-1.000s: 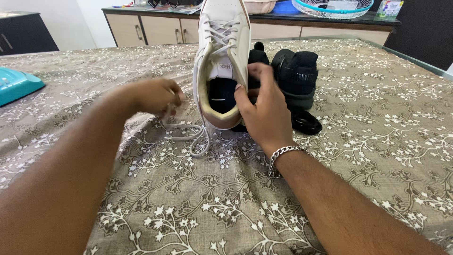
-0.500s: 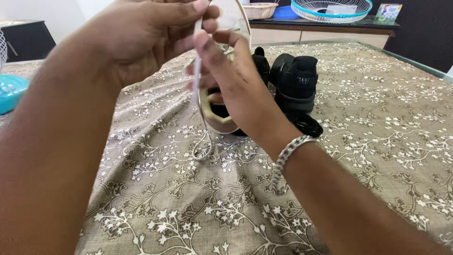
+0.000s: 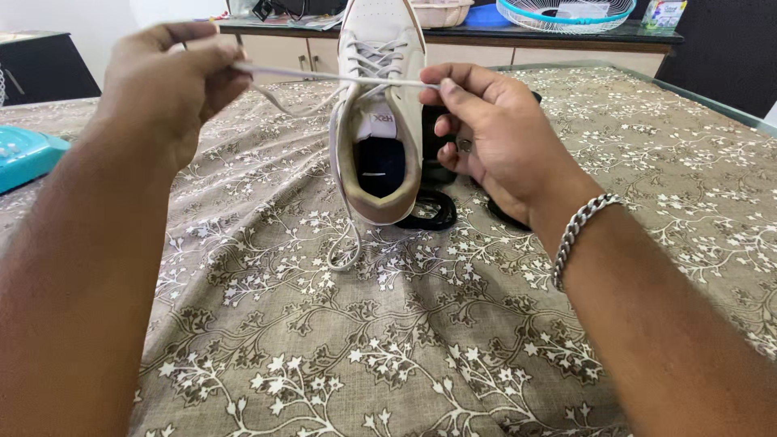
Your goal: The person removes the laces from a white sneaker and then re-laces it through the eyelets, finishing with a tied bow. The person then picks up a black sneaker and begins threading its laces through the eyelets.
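Above the patterned tablecloth (image 3: 421,340), the two hands have drawn apart since half a second ago, when they were bunched together right in front of the white sneaker (image 3: 380,105). Now the left hand (image 3: 166,85) sits off to the shoe's left and the right hand (image 3: 494,137) to its right, with a white shoelace (image 3: 340,77) stretched nearly straight between them across the laced throat of the shoe — so the lace looks to be under tension, a tightening pull by the look of it. Each hand is closed in a pinch, thumb against forefinger, on its end of the lace; the remaining fingers of the right hand curl loosely with nothing in them.

The sneaker stands on the cloth with its heel opening toward the camera, toe pointing away. Its upper looks like smooth, matte white leather or the like, the collar lining tan, the insole dark. A slack loop of the flat, woven lace trails down onto the cloth below the heel. Behind the right hand lie dark, soft-looking shoes (image 3: 437,146), mostly hidden, with black rings (image 3: 429,214) beside them. A chunky metal chain bracelet (image 3: 579,235) circles the right wrist — glossy against the cloth's printed sprigs.
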